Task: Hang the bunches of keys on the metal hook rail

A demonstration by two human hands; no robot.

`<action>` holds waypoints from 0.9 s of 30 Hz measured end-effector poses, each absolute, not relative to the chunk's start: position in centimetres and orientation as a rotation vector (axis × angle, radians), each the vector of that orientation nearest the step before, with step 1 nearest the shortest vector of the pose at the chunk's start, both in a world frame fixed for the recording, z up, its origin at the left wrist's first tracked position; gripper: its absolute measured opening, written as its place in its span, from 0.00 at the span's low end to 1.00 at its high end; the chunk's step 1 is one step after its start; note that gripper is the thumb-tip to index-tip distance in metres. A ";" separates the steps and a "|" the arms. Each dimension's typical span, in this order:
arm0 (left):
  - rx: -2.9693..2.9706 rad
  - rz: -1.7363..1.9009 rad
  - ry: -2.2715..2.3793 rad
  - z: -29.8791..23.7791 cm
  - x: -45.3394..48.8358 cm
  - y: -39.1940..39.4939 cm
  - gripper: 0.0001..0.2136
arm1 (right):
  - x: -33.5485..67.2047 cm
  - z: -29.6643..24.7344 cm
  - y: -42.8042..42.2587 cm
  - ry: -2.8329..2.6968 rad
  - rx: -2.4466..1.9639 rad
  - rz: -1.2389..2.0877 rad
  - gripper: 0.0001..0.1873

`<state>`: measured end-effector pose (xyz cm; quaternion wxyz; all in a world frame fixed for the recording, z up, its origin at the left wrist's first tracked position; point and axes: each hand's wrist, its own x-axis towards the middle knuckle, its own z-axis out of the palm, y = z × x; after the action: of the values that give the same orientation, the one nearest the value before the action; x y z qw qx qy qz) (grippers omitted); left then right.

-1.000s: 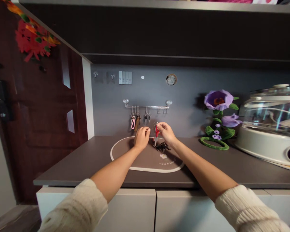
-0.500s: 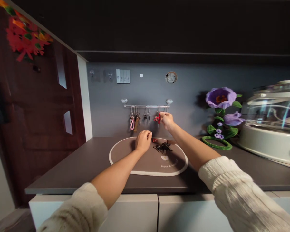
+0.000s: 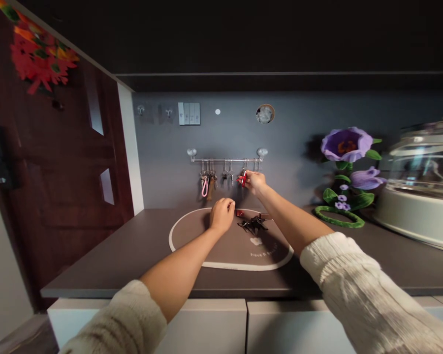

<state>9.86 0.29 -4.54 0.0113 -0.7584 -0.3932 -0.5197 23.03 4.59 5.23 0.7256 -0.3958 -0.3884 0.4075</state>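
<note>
My right hand (image 3: 256,182) is raised to the chrome hook rail (image 3: 227,159) on the grey wall and pinches a red key fob (image 3: 242,179) at one of the right-hand hooks. My left hand (image 3: 222,215) hovers curled over the back of the brown oval mat (image 3: 203,246), fingers closed; whether it holds anything is hidden. A dark bunch of keys (image 3: 253,224) and a small red tag (image 3: 239,213) lie on the mat just right of that hand. Other keys, one with a pink loop (image 3: 205,187), hang on the rail's left hooks.
A dark countertop (image 3: 107,255) over white cabinets carries a purple knitted flower (image 3: 345,147) and a glass-lidded cooker (image 3: 421,196) at the right. A brown door (image 3: 55,172) with a red ornament (image 3: 40,59) stands at the left. A dark cupboard hangs overhead.
My right hand lifted the red key fob from above the mat up to the hook rail. My left hand stayed over the mat's back edge.
</note>
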 end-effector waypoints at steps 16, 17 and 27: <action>-2.359 -1.664 -1.228 -4.6 9.8 0.4 0.09 | 24.1 3.9 5.5 -0.964 -0.986 0.816 0.08; -2.359 -1.664 -1.228 -4.6 9.8 0.5 0.09 | 24.2 3.8 5.5 -0.974 -0.984 0.804 0.09; -2.361 -1.678 -1.219 -4.8 9.8 0.9 0.09 | 24.7 2.8 4.6 -1.081 -0.985 0.734 0.09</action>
<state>9.77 0.86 -4.84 -0.0004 -0.7513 -0.3879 -0.5340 24.75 4.60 2.81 0.6834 -0.4393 -0.4823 0.3276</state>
